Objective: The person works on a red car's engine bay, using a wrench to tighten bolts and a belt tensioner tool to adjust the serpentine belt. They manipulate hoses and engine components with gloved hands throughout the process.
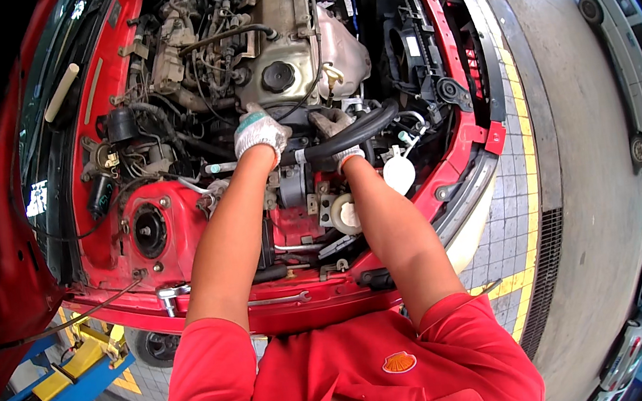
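Observation:
Both of my hands wear whitish knit gloves and reach into the engine bay of a red car. My left hand [261, 132] is closed beside the lower end of the engine's metal valve cover [265, 93], below its black oil filler cap [278, 77]. What its fingers grip is hidden. To its right, my right hand [333, 124] reaches down among dark parts, fingers curled and partly hidden. A thick black hose [364, 128] passes across the right wrist. A yellowish looped handle [333, 76] stands just above that hand.
A combination wrench [279, 299] and a ratchet [171, 294] lie along the red fender edge. A white round cap [399, 176] sits right of my right forearm. The strut mount [149, 230] is at left. A blue and yellow lift [73, 374] stands lower left; parked cars line the right.

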`<action>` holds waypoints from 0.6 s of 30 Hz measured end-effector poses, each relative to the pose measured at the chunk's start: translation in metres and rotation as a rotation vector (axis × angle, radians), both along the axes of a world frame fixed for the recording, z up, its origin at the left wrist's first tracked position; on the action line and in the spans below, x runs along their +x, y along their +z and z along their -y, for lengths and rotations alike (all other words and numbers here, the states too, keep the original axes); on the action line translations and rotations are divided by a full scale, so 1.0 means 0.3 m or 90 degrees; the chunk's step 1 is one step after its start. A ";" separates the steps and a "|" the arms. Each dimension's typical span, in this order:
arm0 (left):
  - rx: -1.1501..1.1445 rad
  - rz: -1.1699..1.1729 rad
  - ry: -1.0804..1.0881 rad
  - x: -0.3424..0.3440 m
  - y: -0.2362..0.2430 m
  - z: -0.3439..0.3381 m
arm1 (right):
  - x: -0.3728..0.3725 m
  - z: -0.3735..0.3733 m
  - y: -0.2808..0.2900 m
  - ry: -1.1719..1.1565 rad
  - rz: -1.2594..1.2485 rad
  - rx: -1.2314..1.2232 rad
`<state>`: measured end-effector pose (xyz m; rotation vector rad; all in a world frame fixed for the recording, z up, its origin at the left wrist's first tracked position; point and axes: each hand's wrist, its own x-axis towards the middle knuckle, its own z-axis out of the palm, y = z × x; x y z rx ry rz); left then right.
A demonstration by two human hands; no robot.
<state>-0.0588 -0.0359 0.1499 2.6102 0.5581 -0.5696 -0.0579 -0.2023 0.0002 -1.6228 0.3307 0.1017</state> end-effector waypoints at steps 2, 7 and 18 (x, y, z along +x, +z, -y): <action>-0.007 -0.015 0.005 0.005 0.001 -0.006 | 0.001 -0.001 0.010 0.005 -0.032 0.030; -0.011 -0.003 -0.010 0.011 0.007 0.016 | 0.031 0.035 -0.114 0.005 -0.043 0.098; 0.006 -0.009 0.005 0.002 -0.009 -0.009 | -0.010 -0.006 0.049 0.022 -0.026 0.017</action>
